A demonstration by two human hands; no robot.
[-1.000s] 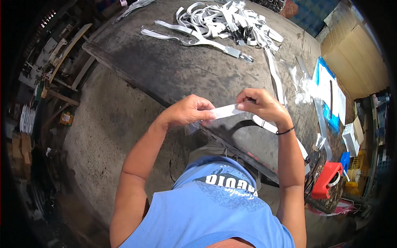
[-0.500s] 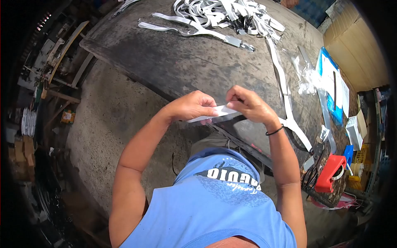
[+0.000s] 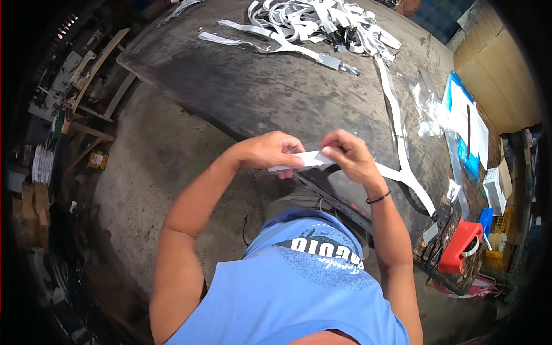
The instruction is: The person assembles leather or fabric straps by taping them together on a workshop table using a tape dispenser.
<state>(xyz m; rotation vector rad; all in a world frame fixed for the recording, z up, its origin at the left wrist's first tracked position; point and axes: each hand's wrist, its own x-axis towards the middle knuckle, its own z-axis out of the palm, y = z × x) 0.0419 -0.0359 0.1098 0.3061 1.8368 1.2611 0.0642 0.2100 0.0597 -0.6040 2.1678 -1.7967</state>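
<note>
Flat white fabric-looking strap is basically pinched by both hands: left hand at its 9 o'clock, right hand at 3, neither really nearer. Long axis is kept roughly 9-to-3, by the dark, stained worktop edge.

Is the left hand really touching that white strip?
Touching. The head view shows the left hand with its thumb lying right on the white strip, no gap between.

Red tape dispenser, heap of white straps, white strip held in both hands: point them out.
Red tape dispenser point(image 3: 455, 252), head view, on its red body.
Heap of white straps point(image 3: 326, 18), head view, near its middle.
White strip point(image 3: 312, 158), head view, on its uncovered stretch.
</note>
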